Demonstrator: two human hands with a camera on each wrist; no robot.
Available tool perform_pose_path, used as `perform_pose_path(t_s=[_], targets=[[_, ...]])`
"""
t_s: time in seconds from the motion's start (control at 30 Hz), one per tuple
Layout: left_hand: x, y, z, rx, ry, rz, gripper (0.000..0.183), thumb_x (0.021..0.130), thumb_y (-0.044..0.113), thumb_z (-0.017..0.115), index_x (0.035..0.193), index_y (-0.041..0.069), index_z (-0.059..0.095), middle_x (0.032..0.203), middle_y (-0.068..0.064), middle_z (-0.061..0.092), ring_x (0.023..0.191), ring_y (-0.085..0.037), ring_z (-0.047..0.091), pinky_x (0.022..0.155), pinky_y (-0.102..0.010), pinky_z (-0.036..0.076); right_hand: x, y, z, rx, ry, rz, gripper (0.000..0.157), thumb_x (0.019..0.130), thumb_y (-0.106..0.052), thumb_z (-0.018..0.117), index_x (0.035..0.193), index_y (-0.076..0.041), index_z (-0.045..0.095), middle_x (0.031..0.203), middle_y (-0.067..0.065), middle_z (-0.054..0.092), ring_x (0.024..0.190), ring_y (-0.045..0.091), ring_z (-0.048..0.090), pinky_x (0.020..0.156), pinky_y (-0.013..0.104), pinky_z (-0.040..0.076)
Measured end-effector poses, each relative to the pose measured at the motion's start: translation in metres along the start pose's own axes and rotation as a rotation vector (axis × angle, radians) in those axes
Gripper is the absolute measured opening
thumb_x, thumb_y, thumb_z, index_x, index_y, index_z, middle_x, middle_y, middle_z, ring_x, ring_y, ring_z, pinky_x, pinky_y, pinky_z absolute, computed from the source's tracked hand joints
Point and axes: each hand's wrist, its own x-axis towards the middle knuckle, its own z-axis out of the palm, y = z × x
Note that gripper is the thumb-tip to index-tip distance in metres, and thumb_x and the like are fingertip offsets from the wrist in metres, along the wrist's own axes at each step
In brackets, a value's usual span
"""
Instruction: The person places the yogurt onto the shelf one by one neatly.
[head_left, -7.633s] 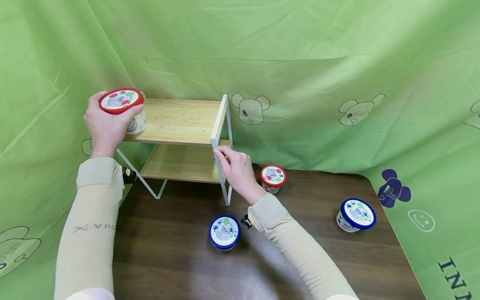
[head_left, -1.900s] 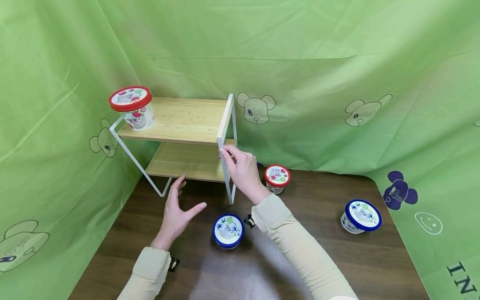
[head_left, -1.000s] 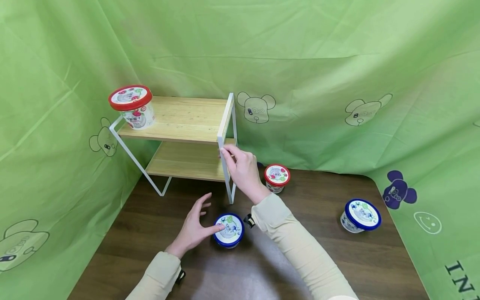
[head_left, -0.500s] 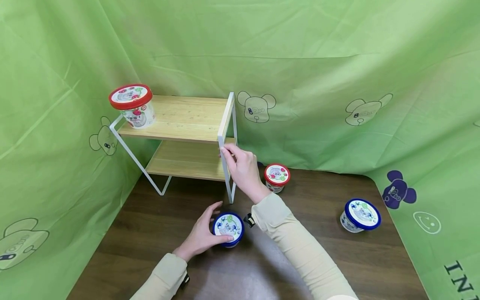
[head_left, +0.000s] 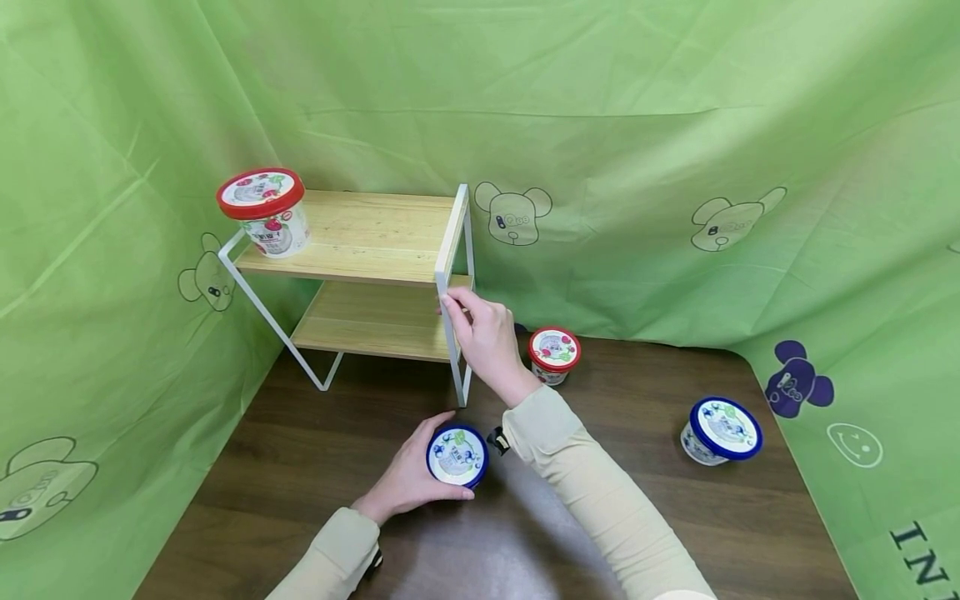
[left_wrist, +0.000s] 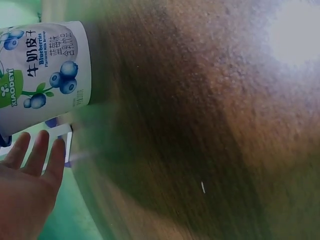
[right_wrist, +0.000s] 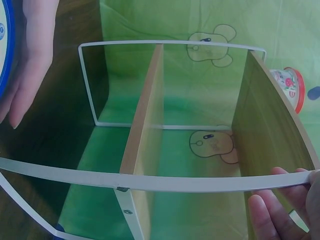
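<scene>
My left hand [head_left: 411, 475] is around a white tub with a blue lid [head_left: 456, 456], fingers along its far side and thumb along its near side. In the left wrist view the tub [left_wrist: 47, 70] stands upright, printed with blueberries, and my left fingers [left_wrist: 37, 152] reach out beside it under the lid. My right hand [head_left: 483, 333] pinches the white metal upright of a two-tier wooden shelf [head_left: 375, 237], on its front right side. In the right wrist view, right fingers [right_wrist: 270, 212] curl at that frame [right_wrist: 215, 184].
A red-lidded tub [head_left: 264, 212] stands on the shelf's upper board at the left. Another red-lidded tub [head_left: 555, 354] is on the brown table [head_left: 600, 517] right of the shelf. A second blue-lidded tub [head_left: 722, 432] stands far right. Green cloth [head_left: 615, 167] surrounds the table.
The red-lidded tub was let go on the upper board. My left hand then came down and right to the blue-lidded tub, its thumb moving from over the lid to the near side.
</scene>
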Motion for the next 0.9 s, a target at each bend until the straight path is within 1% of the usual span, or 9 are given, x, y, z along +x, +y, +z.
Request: perform_pose_path(t_s=[0.13, 0.2, 0.3, 0.37, 0.47, 0.57, 0.63, 0.77, 0.9], targets=[[-0.001, 0.001, 0.000, -0.002, -0.009, 0.010, 0.123, 0.053, 0.052, 0.100, 0.154, 0.019, 0.039, 0.139, 0.008, 0.049, 0.123, -0.013, 0.052, 0.106, -0.048, 0.042, 0.000, 0.000, 0.000, -0.010, 0.004, -0.001, 0.019, 0.106, -0.020, 0.058, 0.102, -0.010, 0.074, 0.089, -0.002, 0.076, 0.075, 0.010, 0.072, 0.061, 0.029, 0.055], [-0.002, 0.000, 0.000, 0.007, -0.012, 0.022, 0.124, 0.050, 0.057, 0.099, 0.153, 0.021, 0.039, 0.137, 0.010, 0.049, 0.122, -0.012, 0.052, 0.106, -0.047, 0.043, 0.000, 0.001, 0.000, -0.010, 0.002, 0.001, 0.019, 0.106, -0.020, 0.058, 0.102, -0.010, 0.074, 0.089, -0.002, 0.076, 0.076, 0.010, 0.072, 0.061, 0.029, 0.055], [-0.003, -0.003, 0.002, 0.013, -0.015, 0.037, 0.124, 0.049, 0.056, 0.100, 0.152, 0.025, 0.038, 0.136, 0.011, 0.048, 0.121, -0.011, 0.051, 0.106, -0.045, 0.043, 0.000, 0.001, 0.001, -0.009, 0.001, 0.002, 0.019, 0.106, -0.020, 0.059, 0.102, -0.010, 0.074, 0.089, -0.002, 0.076, 0.076, 0.010, 0.072, 0.061, 0.029, 0.055], [-0.003, -0.005, 0.004, 0.008, -0.013, 0.038, 0.125, 0.048, 0.052, 0.101, 0.152, 0.024, 0.038, 0.135, 0.011, 0.048, 0.121, -0.011, 0.052, 0.105, -0.044, 0.043, 0.000, 0.001, 0.001, -0.009, 0.001, 0.001, 0.019, 0.106, -0.020, 0.058, 0.102, -0.010, 0.074, 0.090, -0.002, 0.076, 0.076, 0.010, 0.072, 0.061, 0.029, 0.055], [-0.004, -0.005, 0.006, 0.003, 0.002, 0.031, 0.126, 0.048, 0.052, 0.101, 0.152, 0.017, 0.038, 0.135, 0.008, 0.049, 0.121, -0.013, 0.052, 0.105, -0.045, 0.044, 0.000, 0.001, 0.001, -0.008, 0.002, -0.003, 0.020, 0.106, -0.020, 0.058, 0.103, -0.009, 0.074, 0.090, -0.002, 0.076, 0.075, 0.010, 0.072, 0.061, 0.029, 0.055], [-0.005, -0.004, 0.008, 0.018, 0.026, 0.016, 0.126, 0.050, 0.058, 0.098, 0.150, 0.009, 0.038, 0.132, 0.004, 0.051, 0.119, -0.016, 0.054, 0.103, -0.046, 0.045, 0.000, 0.001, 0.001, -0.009, 0.003, -0.006, 0.020, 0.106, -0.021, 0.058, 0.103, -0.009, 0.074, 0.091, -0.002, 0.077, 0.075, 0.011, 0.072, 0.060, 0.029, 0.055], [-0.006, -0.004, 0.009, 0.024, 0.038, 0.002, 0.124, 0.051, 0.059, 0.098, 0.148, 0.008, 0.039, 0.131, 0.003, 0.052, 0.118, -0.017, 0.054, 0.102, -0.047, 0.046, 0.000, 0.000, 0.001, -0.010, 0.003, -0.006, 0.020, 0.106, -0.020, 0.058, 0.104, -0.009, 0.074, 0.091, -0.001, 0.077, 0.074, 0.011, 0.072, 0.059, 0.029, 0.055], [-0.006, -0.002, 0.010, 0.013, 0.044, -0.018, 0.119, 0.053, 0.048, 0.101, 0.147, 0.008, 0.040, 0.130, 0.002, 0.053, 0.118, -0.018, 0.054, 0.101, -0.047, 0.045, 0.000, 0.000, 0.000, -0.007, 0.000, 0.000, 0.020, 0.106, -0.021, 0.058, 0.104, -0.009, 0.074, 0.091, -0.002, 0.077, 0.075, 0.010, 0.072, 0.060, 0.028, 0.055], [-0.006, -0.001, 0.010, 0.015, 0.047, -0.014, 0.115, 0.054, 0.037, 0.102, 0.146, 0.007, 0.041, 0.129, 0.004, 0.052, 0.117, -0.017, 0.054, 0.102, -0.047, 0.045, 0.000, 0.000, 0.000, -0.008, -0.003, 0.002, 0.020, 0.106, -0.021, 0.058, 0.104, -0.009, 0.074, 0.091, -0.001, 0.077, 0.075, 0.010, 0.073, 0.061, 0.028, 0.055]])
